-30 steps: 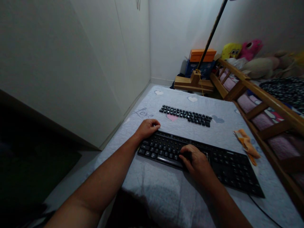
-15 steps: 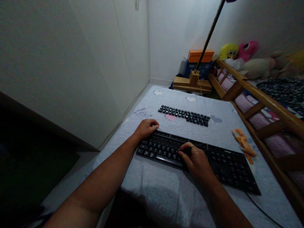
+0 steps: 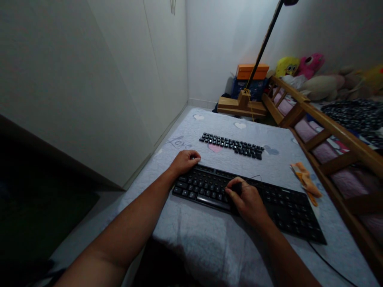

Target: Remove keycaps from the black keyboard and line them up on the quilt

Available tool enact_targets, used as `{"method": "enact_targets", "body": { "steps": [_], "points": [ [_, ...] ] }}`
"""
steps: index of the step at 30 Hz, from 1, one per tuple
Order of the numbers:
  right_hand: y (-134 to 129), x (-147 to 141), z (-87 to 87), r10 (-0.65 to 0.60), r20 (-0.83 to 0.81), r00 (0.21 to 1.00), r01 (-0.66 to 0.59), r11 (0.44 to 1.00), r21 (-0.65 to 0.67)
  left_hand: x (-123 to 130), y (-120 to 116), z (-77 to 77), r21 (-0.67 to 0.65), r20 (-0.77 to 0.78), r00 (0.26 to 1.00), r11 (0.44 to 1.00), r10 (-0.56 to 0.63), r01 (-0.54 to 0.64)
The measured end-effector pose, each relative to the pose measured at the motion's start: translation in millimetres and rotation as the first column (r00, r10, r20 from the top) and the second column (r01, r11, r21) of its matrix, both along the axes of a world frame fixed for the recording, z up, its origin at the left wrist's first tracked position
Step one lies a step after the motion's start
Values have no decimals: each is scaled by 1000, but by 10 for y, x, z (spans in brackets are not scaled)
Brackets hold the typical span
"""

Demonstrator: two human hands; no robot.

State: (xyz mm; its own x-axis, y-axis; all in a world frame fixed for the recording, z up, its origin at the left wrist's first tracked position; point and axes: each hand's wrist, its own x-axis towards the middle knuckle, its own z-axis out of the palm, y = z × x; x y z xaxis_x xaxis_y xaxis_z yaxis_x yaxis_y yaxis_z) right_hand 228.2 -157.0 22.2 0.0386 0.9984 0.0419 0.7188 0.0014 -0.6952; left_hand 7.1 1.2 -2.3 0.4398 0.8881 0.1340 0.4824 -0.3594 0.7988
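Note:
A black keyboard (image 3: 209, 189) lies at a slant on the bed. My left hand (image 3: 185, 161) is closed around its far left corner, fingers curled and thumb on the edge. Over the middle keys, my right hand (image 3: 243, 197) is pinched, with thumb and forefinger together just above the letter keys. Thin bent wires of what looks like a wire keycap puller (image 3: 255, 177) stick out behind its knuckles; the tool's other end is hidden by the fingers. Beyond the keyboard, loose black keycaps (image 3: 230, 143) are laid out in rows.
An orange cloth-like item (image 3: 306, 181) rests on the sheet (image 3: 203, 235) at the right. The keyboard's cable (image 3: 329, 265) trails off the near right. A wooden bed rail (image 3: 332, 119) runs along the right, a pale wardrobe (image 3: 125, 79) along the left. Behind stands a wooden lamp base (image 3: 242, 104).
Both hands stay nearly in place. The wires at my right hand have tilted slightly. The view has shifted a little.

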Motion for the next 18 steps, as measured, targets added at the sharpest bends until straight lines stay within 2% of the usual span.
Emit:
{"method": "enact_targets", "body": {
  "steps": [8,18],
  "points": [
    [61,12,56,4,19,1000,-3,1000,-24,-13,19,-44,-14,27,1000,1000,-1,1],
    [75,-12,107,-28,-30,999,26,997,-67,-5,8,-23,-1,18,1000,1000,-15,15]
  ]
}}
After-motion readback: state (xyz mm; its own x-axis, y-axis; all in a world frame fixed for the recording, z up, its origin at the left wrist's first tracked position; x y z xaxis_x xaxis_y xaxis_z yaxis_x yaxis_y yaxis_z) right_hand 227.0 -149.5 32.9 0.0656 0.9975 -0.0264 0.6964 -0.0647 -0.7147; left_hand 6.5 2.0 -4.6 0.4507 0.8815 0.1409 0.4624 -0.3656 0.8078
